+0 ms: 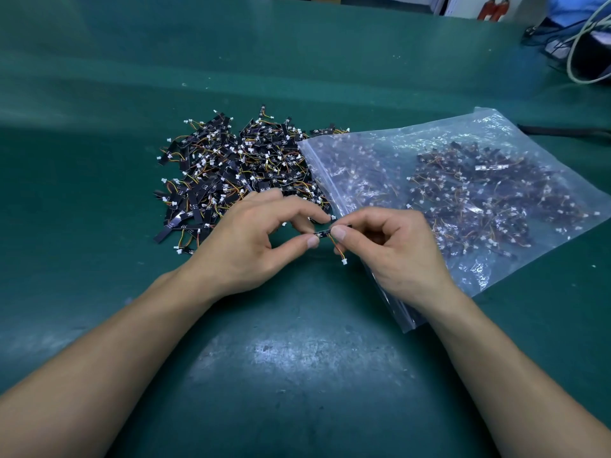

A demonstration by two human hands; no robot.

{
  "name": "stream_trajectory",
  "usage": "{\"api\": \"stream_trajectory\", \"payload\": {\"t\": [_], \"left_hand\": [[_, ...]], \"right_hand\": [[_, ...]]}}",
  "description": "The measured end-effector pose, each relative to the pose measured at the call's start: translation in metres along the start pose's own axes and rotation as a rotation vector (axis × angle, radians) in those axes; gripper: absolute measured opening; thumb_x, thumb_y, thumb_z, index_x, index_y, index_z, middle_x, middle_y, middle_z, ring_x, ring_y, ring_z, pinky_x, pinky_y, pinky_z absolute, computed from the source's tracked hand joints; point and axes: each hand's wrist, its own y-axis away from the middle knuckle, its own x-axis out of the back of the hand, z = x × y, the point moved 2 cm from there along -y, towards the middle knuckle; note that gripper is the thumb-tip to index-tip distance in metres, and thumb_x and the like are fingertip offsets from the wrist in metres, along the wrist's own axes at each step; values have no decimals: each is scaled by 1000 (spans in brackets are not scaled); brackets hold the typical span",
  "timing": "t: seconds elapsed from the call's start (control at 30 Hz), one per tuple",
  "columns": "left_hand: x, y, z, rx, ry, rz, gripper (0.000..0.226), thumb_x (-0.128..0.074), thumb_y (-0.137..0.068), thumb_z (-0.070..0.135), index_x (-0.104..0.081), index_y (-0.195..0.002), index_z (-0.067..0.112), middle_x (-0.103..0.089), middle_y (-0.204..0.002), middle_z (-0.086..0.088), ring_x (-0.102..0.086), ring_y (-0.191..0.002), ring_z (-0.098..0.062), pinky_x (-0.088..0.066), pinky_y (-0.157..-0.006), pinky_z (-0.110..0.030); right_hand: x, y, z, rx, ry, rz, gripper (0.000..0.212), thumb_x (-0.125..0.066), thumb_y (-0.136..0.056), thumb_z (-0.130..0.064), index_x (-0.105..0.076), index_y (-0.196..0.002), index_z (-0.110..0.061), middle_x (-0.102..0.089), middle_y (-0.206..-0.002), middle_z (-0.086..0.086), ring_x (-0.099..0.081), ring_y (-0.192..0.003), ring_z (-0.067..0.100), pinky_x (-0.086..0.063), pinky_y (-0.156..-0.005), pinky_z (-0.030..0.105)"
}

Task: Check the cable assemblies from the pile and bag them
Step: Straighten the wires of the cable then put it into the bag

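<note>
Between the fingertips of both hands, just in front of the pile, sits one cable assembly (325,233): a short black strip with thin orange and yellow wires hanging to a small white connector. Most of the strip is hidden by the fingers. The left hand (251,239) pinches its left end between thumb and forefinger, with the other fingers loosely curled. A white speck shows under the middle finger, and whether it is a second piece I cannot tell. The right hand (396,246) pinches the other end the same way, its remaining fingers folded into the palm.

The pile (238,170) lies just behind the left hand, a tangle of matching black strips, coloured wires and white plugs, with the knuckles covering its near edge. To the right a clear zip-lock bag (380,153) lies flat and crinkled. It is partly filled with the same assemblies (blurred by the glare on the plastic), and its sealing edge overlaps the pile's right side. The right wrist covers the bag's near corner, and the picture's edge cuts off its far side.

Everything rests on a dark green mat (297,358), scuffed and shiny near the person. At the far right are looped pale cables (573,57), cut off by the border.
</note>
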Motion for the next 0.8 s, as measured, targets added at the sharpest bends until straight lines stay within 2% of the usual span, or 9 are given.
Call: {"api": "stream_trajectory", "payload": {"t": [0.13,0.2,0.27,0.33,0.47,0.6,0.8], "left_hand": [[-1,1,-1,62,18,4,21,-73,-89,25,-73,-109,21,-66,-88,19,-54,-84,-1,-37,-76,-14],[-2,2,0,71,18,-10,16,-72,-89,29,-75,-104,22,-65,-87,21,-54,-83,-4,-41,-74,-19],[-3,2,2,50,6,-12,14,-69,-92,31,-76,-96,21,-63,-85,27,-54,-80,-9,-44,-72,-24],[-3,2,3,37,1,3,12,-68,-93,29,-76,-91,20,-61,-82,31,-52,-77,-9,-42,-71,-23],[-3,2,5,27,-11,20,9,-70,-92,22,-75,-87,17,-57,-79,32,-51,-74,-10,-40,-70,-19],[-3,1,6,9,-7,23,15,-66,-94,26,-74,-87,16,-54,-80,33,-53,-75,-13,-44,-70,-24],[-2,1,5,17,-10,0,15,-65,-94,23,-74,-85,15,-57,-78,26,-51,-76,-6,-42,-70,-22]], "right_hand": [[1,0,-1,21,31,37,10,-71,-89,-27,-76,-81,-26,-72,-67,-6,-58,-58,30,-46,-55,39],[2,0,-3,36,42,39,10,-72,-89,-27,-76,-80,-26,-71,-67,-6,-57,-57,28,-45,-53,35],[2,0,-4,52,53,33,10,-73,-88,-26,-76,-79,-26,-72,-67,-6,-59,-58,30,-47,-53,38],[2,1,-5,66,62,31,11,-74,-88,-26,-76,-78,-26,-72,-68,-7,-60,-58,31,-48,-54,43],[0,3,-5,76,70,34,10,-74,-88,-26,-76,-78,-27,-72,-68,-9,-60,-57,28,-48,-52,41],[-1,3,-2,34,43,27,9,-74,-86,-29,-76,-78,-26,-69,-64,-9,-49,-50,12,-39,-49,26],[-2,4,-4,39,41,-52,11,-71,-88,-31,-74,-79,-28,-66,-62,-9,-48,-51,9,-37,-52,21]]}}
